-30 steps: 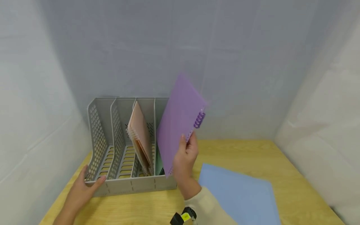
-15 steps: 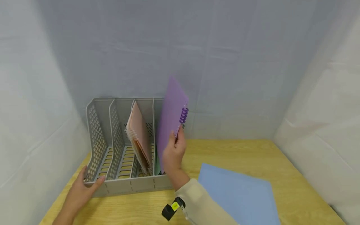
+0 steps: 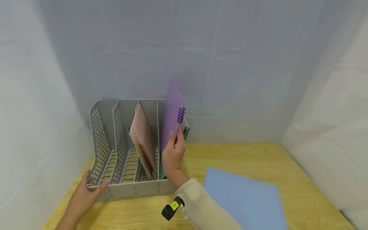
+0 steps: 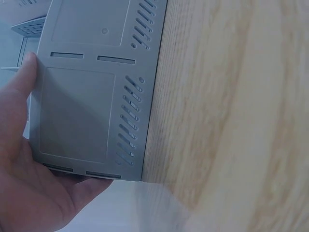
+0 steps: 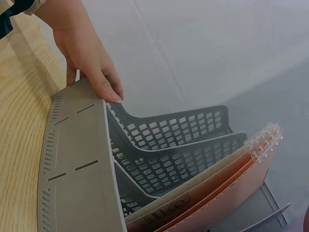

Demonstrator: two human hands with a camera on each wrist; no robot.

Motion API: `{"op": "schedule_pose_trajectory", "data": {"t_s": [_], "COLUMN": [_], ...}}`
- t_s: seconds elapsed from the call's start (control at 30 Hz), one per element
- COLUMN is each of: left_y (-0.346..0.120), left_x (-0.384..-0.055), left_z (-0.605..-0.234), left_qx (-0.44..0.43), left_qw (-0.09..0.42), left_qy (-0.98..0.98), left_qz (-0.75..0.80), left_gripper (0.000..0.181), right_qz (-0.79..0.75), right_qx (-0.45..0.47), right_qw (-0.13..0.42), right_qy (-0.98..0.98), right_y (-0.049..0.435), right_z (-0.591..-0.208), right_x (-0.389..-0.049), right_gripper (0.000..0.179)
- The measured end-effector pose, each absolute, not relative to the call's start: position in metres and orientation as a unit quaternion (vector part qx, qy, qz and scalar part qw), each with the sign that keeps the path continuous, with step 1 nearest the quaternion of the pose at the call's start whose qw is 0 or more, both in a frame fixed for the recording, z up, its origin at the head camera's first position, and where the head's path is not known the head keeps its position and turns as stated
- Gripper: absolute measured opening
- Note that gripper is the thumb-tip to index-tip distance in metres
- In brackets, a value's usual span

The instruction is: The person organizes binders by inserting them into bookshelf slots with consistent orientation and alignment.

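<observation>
My right hand [image 3: 174,155] pinches a purple ring-bound notebook [image 3: 171,108] by its spine edge, thumb on the near face. The notebook stands upright in the rightmost slot of a grey file rack [image 3: 122,191]; my hand hides its lower part. Behind it peeks a green notebook [image 3: 186,130] with dark rings. At the rack's front left corner, my left hand [image 3: 84,194] holds on, its thumb [image 4: 26,75] over the front wall and its fingers round the side. A pink spiral notebook [image 3: 143,127] leans in a slot left of the purple one.
To the right, a light blue sheet or folder [image 3: 244,198] lies flat on the wooden table [image 3: 304,191]. White sheeting [image 3: 244,80] hangs behind the table and at both sides. Mesh dividers [image 5: 178,128] part the rack's slots.
My right hand has moved left with the purple notebook, which now stands more edge-on in the right slot. The green notebook's rings have come into view. My left hand has stayed on the rack.
</observation>
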State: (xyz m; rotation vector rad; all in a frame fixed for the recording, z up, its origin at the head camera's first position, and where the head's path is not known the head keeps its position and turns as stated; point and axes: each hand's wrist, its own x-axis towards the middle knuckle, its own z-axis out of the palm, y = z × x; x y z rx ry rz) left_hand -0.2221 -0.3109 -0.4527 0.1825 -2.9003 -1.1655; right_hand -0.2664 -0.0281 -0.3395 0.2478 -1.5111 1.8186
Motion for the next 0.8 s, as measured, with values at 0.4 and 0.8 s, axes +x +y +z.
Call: {"op": "schedule_pose_trajectory", "data": {"t_s": [0.4, 0.8], "left_y": [-0.307, -0.309], "left_x": [-0.219, -0.219], "left_z": [-0.449, -0.451], "left_qx": [0.060, 0.058], "left_qw": [0.009, 0.010], "left_qy": [-0.924, -0.925], "left_qz": [-0.378, -0.375], "left_gripper": [0.105, 0.105], "right_qz": [0.686, 0.679], "right_qx": [0.085, 0.073], "right_qw": [0.392, 0.392], "right_qy": [-0.607, -0.616], "right_y": [-0.032, -0.044], "right_z": [-0.344, -0.362], "right_x": [-0.278, -0.288], "right_gripper": [0.041, 0.040]}}
